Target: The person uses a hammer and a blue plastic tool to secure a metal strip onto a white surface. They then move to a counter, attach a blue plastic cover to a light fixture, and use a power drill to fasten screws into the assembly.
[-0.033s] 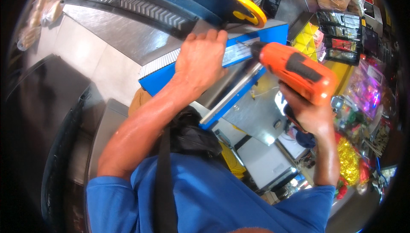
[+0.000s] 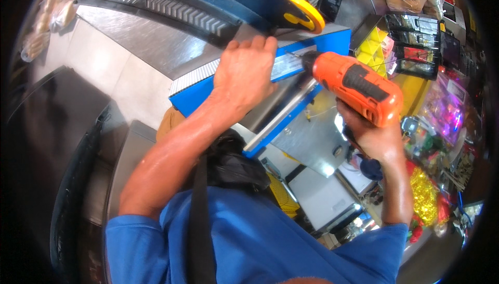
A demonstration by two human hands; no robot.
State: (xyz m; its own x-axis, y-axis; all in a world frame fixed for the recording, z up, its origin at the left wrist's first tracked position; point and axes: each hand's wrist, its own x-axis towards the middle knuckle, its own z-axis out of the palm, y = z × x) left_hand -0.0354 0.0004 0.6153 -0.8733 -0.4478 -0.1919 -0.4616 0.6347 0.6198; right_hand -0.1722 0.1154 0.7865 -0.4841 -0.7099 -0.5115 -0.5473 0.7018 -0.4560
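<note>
In my right hand (image 2: 371, 138) is an orange and black cordless drill (image 2: 358, 86), with my fingers wrapped round its handle. The chuck faces left, and its thin drill bit (image 2: 293, 54) lies at the blue front face of a counter edge (image 2: 332, 44), close to a silver strip (image 2: 287, 66). Whether the bit touches the surface I cannot tell. My left hand (image 2: 244, 71) is closed over the blue-fronted edge, left of the bit. Its fingers curl over the top, beside a ribbed pale strip (image 2: 195, 76), and the thumb side is at the front.
Beyond my left hand lie a black curved grooved part (image 2: 156, 11) and a dark machine with a yellow wheel (image 2: 304, 13). A lower blue-edged ledge (image 2: 280, 123) runs below the drill. Yellow bins (image 2: 374, 50), black cases (image 2: 416, 39) and shiny wrapped goods (image 2: 442, 107) crowd the right.
The drill has shifted very slightly left and looks sharper now. My left hand stays in the same place on the edge.
</note>
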